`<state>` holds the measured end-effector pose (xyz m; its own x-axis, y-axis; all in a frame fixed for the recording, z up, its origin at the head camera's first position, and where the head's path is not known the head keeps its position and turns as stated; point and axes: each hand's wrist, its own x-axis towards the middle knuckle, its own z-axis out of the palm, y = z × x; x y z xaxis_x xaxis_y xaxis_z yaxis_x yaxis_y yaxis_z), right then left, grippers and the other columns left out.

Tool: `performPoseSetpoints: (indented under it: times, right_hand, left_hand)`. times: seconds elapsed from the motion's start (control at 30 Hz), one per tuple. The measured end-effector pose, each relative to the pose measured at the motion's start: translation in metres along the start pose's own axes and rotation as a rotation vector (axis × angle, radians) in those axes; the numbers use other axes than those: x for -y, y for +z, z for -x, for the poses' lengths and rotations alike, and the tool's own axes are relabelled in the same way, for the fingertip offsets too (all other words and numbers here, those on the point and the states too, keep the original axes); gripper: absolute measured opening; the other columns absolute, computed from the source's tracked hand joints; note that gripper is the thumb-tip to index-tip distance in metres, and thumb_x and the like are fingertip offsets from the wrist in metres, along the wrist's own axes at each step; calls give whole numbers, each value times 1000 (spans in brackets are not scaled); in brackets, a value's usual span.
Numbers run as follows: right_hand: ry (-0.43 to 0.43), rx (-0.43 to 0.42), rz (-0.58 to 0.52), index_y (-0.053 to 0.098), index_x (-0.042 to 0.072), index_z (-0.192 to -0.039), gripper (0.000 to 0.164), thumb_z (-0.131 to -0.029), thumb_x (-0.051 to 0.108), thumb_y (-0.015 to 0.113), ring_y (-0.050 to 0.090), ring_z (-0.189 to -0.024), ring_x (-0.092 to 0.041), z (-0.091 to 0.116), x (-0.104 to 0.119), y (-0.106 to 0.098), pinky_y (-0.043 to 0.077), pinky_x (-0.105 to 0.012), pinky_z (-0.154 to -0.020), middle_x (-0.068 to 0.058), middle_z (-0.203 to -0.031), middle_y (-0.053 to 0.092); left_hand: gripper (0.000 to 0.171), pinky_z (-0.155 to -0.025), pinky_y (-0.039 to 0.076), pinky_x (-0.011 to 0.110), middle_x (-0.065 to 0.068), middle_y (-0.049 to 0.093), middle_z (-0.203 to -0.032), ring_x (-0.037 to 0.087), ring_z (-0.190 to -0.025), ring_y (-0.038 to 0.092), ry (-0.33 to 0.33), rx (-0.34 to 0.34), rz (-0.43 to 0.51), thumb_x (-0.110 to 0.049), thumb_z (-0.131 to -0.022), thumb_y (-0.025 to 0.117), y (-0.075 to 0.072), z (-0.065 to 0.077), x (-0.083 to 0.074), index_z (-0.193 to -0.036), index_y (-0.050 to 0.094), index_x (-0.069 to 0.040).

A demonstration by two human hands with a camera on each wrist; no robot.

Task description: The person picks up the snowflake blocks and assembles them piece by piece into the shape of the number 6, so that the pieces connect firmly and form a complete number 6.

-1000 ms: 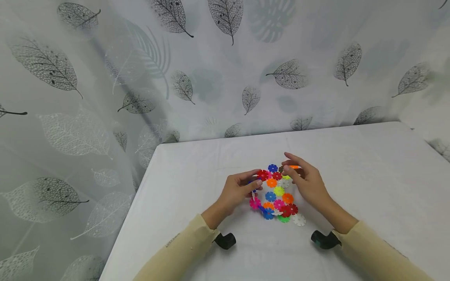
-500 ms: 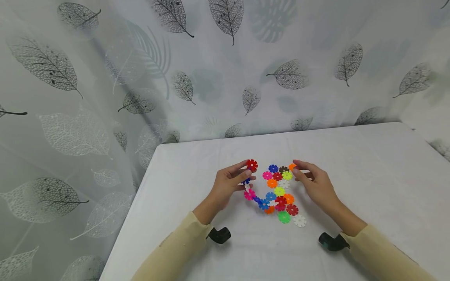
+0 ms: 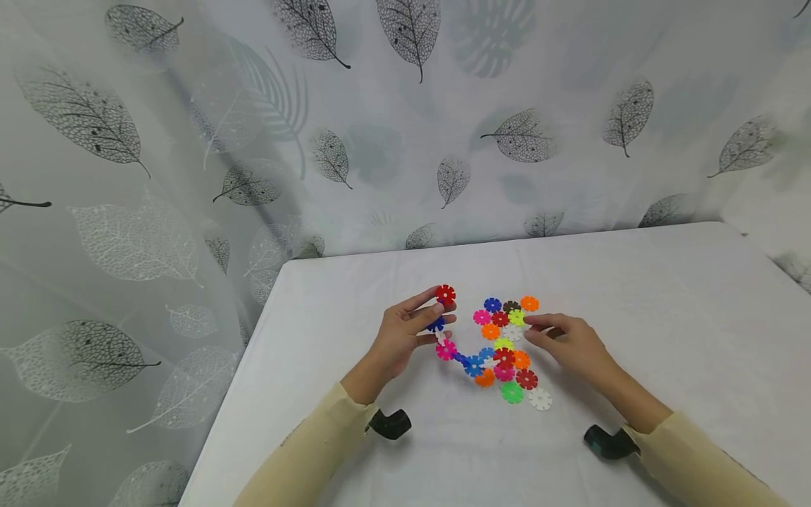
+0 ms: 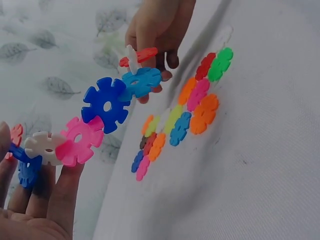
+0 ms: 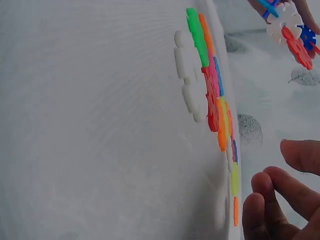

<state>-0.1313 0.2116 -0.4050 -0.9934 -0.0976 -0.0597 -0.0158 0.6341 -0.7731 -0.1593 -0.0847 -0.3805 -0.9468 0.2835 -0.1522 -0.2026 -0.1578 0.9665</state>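
My left hand [image 3: 394,336] grips one end of a chain of slotted, flower-shaped plastic discs. In the left wrist view the chain runs from red and blue discs at the fingers through white, a pink disc [image 4: 80,142], a dark blue disc [image 4: 118,95] and a light blue disc [image 4: 145,81] to a white and a red disc [image 4: 142,56]. The chain hangs raised above the table. Just right of the loose discs hovers my right hand [image 3: 573,343], thumb and fingers apart with nothing between them. Its fingertips are near a yellow disc [image 3: 517,317] and a white disc [image 3: 512,332].
Several loose discs lie flat in a cluster on the white-covered table [image 3: 665,317], from an orange disc [image 3: 529,303] at the back to a green disc [image 3: 512,392] and a white disc [image 3: 540,399] in front. A leaf-patterned curtain [image 3: 380,141] hangs behind.
My left hand has drawn the chain left, away from the loose discs. My right hand has left the orange disc at the back and come right and toward me.
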Motion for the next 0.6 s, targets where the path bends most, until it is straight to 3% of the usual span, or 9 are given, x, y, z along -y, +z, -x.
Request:
performPoseSetpoints:
  times: [0.13,0.27,0.4,0.6]
  right_hand:
    - [-24,87,57,74,7,-118,37,-90,31,78,59,-91,-23,1,-2,1,53,-31,-67,-5,-101,69]
    - [-37,144,133,77,10,-111,41,-81,36,85,57,-86,-20,3,-1,3,52,-30,-65,0,-93,66]
    - [-44,151,195,77,11,-110,47,-75,39,90,54,-83,-20,3,1,4,50,-30,-61,1,-90,63]
    - [-52,153,222,78,13,-108,42,-74,34,91,52,-80,-19,2,1,5,48,-30,-60,2,-89,63]
  left_hand:
    - [47,-91,57,43,11,70,-125,27,-111,69,4,15,10,-24,-98,69,0,1,0,-144,59,-20]
    - [47,-90,57,43,11,70,-124,27,-111,69,11,30,7,-23,-98,69,0,2,2,-144,60,-19]
    - [46,-90,57,43,11,71,-124,27,-111,69,2,49,-5,-23,-98,68,1,3,4,-143,60,-18]
    - [43,-89,57,42,10,71,-123,27,-112,69,-16,89,-20,-23,-99,67,2,4,6,-142,61,-19]
